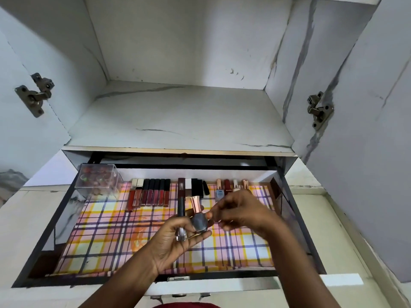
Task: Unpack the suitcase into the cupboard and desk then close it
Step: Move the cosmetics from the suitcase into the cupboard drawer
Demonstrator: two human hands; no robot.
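The drawer (66,210) under the cupboard shelf (178,116) is pulled out, lined with plaid paper. My left hand (178,238) hovers over its middle, palm up, holding a grey nail polish bottle (199,221) with a rose-gold cap and a slim dark tube (181,214). My right hand (242,212) is just to the right, its fingertips curled and touching the bottle. Along the drawer's back lie a row of lip gloss tubes (151,193), some black sticks (196,187) and more nail polish bottles (231,187).
A clear plastic box (99,180) of small trinkets sits in the drawer's back left corner. Both cupboard doors stand open, left door (26,121) and right door (364,152). The drawer's front rim (244,283) is close to my body.
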